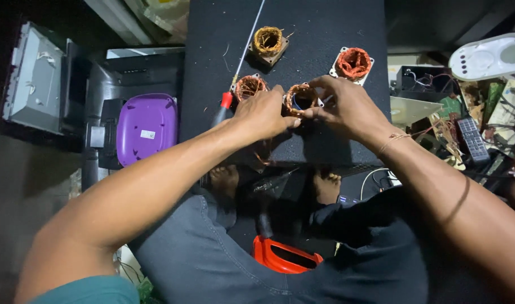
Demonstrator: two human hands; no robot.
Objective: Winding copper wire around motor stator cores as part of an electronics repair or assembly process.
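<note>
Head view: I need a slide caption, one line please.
Both hands, left hand and right hand, grip a copper-wound coil on a black surface.

A small white rectangular label (147,134) sits near the middle of the purple rounded-square plastic casing (146,128), which lies off the left edge of the dark bench (325,34), against a black housing. Further left, in the shadows, a grey boxy monitor casing (35,79) stands tilted; it shows its back and side, so no lit screen can be seen. Off the bench's right edge, among the heap of circuit boards, lies a dark remote control (472,139) with rows of pale buttons, whose markings are too small to tell.
</note>
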